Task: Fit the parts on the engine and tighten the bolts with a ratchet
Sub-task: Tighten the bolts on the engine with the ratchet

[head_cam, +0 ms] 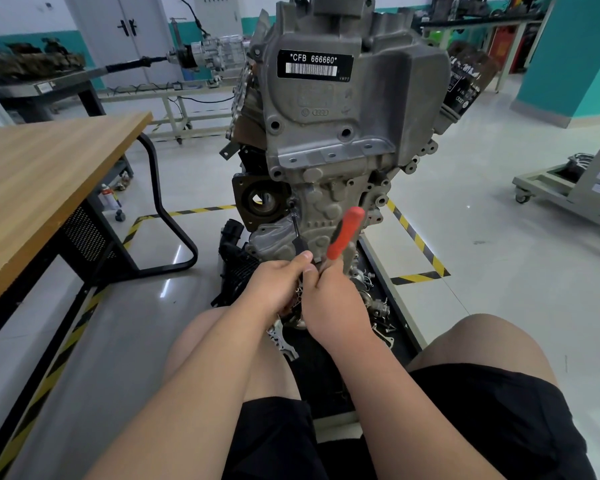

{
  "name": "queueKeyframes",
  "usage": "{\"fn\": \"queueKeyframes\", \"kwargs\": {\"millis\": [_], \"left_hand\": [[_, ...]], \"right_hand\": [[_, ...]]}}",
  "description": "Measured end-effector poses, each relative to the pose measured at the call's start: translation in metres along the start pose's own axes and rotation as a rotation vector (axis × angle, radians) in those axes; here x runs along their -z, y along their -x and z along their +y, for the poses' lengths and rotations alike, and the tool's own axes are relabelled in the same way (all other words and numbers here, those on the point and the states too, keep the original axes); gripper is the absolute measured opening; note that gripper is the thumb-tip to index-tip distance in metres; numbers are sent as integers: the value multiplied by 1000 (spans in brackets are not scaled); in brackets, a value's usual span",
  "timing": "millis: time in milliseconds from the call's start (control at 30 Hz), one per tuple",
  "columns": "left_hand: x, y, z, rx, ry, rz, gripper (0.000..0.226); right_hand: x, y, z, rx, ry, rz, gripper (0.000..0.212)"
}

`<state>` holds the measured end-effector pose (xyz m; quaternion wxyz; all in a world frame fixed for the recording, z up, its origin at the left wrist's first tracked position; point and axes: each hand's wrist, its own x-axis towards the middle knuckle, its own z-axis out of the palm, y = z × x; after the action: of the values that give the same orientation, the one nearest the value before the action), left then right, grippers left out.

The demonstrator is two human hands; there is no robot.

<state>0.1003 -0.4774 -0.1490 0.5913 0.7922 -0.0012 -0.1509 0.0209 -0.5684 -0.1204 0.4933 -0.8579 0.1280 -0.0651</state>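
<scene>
Closest to you, between your knees, the black floor tray (pixel 326 375) carries loose parts: a pale, flat cast-metal piece (pixel 283 337) just under your wrists and a scatter of small silver fittings and bolts (pixel 378 306) on the right, so by the look of it there are things not yet fitted. Your left hand (pixel 278 287) has its fingers curled and its thumb on top of the lower end of the thin black steel extension bar (pixel 297 230). Your right hand (pixel 335 306), touching the left, is closed round the ratchet (pixel 346 233) at the foot of its red-orange plastic handle, which sticks up and to the right in front of the block. The extension bar runs up and left to a small dark bolt (pixel 291 203) on the grey cast-aluminium engine (pixel 326 133), just beside the brown round-holed flange (pixel 260 202), so you look to be mid-tightening on this one; how snug it is I cannot tell. Higher up, the ribbed lower cover and the big upper cover with the black label sit in place, yet several holes on the upper cover, such as this open bolt hole (pixel 275 125), look empty, so I judge you partway through. The light wooden table (pixel 49 174) stands to your left
</scene>
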Motion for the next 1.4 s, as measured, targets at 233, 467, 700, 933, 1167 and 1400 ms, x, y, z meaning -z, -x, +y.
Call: {"fn": "queueKeyframes", "kwargs": {"millis": [233,467,700,933,1167,1400], "left_hand": [[-3,2,2,11,18,22,61],[1,4,4,52,6,24,54],[1,6,4,62,52,24,46],[-1,7,6,70,96,18,46],[0,6,7,73,114,37,36],[1,7,11,108,116,52,40]], "right_hand": [[-4,-4,5,-86,-198,-3,24],[-11,3,4,-144,-544,-35,31],[-10,5,1,-244,-739,-8,40],[-8,5,3,-319,-941,-31,32],[-9,5,2,-360,-1090,-81,31],[-8,5,5,-425,-1260,-180,50]]}}
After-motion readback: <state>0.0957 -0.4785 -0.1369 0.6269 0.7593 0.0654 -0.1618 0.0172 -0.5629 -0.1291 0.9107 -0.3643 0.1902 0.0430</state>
